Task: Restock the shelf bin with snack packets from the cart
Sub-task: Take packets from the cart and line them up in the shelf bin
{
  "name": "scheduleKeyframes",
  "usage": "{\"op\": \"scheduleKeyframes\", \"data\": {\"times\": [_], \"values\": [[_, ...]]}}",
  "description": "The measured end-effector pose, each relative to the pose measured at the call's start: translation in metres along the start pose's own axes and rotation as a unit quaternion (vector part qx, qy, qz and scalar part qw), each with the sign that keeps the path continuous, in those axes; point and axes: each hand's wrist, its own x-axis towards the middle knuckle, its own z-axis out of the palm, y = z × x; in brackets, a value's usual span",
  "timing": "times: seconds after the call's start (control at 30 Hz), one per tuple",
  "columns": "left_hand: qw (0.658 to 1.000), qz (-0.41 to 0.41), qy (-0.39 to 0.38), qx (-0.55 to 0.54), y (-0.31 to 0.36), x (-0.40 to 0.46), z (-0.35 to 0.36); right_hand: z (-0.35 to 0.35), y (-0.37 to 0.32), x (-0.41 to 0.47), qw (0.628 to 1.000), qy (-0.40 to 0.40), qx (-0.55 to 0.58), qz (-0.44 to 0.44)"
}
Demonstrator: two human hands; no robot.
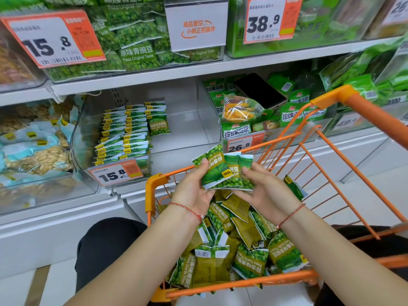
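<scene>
Both my hands, left [194,191] and right [265,191], grasp a fanned stack of small green foil pea packets [223,171]: light, crinkly, slippery, best pinched across the flat edges.

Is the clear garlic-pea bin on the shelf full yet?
No. The shelf bin holds packet rows only on its left; its right side is bare.

A single wide-angle head camera looks forward and steeply down from close above the orange wire cart [344,164], whose near rim crosses the bottom of the view. It faces the white store shelves [136,79] just beyond, their edges bowed by the lens.
</scene>
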Motion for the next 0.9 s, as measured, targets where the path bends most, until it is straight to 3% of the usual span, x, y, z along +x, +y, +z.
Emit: {"op": "scheduleKeyframes", "data": {"times": [0.23, 0.33, 0.47, 0.57, 0.63, 0.73, 0.9], "values": [[0.999, 0.009, 0.022, 0.039, -0.014, 0.001, 0.003, 0.0, 0.003, 0.002, 0.999, -0.007, -0.032, 0.015], [0.999, 0.014, 0.028, 0.021, -0.012, -0.001, 0.003, -0.001, 0.004, 0.003, 0.999, 0.029, -0.023, 0.002], [0.994, 0.06, 0.09, -0.023, 0.008, -0.002, -0.006, -0.005, 0.0, 0.004, 0.997, 0.079, 0.004, -0.014], [0.998, 0.015, 0.065, -0.011, 0.027, -0.009, -0.008, -0.005, -0.001, 0.002, 0.996, 0.088, 0.0, -0.008], [0.999, -0.002, 0.005, 0.037, 0.035, -0.013, -0.008, -0.005, 0.0, 0.003, 0.997, 0.081, -0.007, -0.001], [0.976, 0.062, -0.082, 0.191, 0.042, -0.012, -0.013, -0.007, 0.002, 0.004, 0.997, 0.073, -0.023, 0.01], [0.924, 0.091, -0.117, 0.353, 0.049, -0.01, -0.012, -0.011, 0.006, 0.007, 0.996, 0.075, -0.039, 0.033]]}}
